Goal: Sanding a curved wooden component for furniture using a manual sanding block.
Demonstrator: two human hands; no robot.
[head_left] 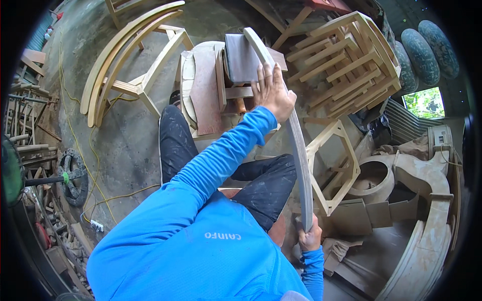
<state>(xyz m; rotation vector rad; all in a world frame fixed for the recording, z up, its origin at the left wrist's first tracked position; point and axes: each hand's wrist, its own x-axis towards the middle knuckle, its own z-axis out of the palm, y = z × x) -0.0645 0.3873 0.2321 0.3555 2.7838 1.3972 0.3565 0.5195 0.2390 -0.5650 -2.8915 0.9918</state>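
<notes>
You wear a bright blue long-sleeved shirt with small pale lettering printed across it, the sleeves reaching down to both wrists. Your trousers are black and smudged with pale dust and scuffs. Your left hand and right hand are bare, without gloves.

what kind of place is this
Most likely a woodworking or furniture-making workshop. Both hands, left hand and right hand, hold a long curved wooden strip; unfinished wooden frames are stacked nearby, and curved wooden rails lie on the concrete floor.
</notes>
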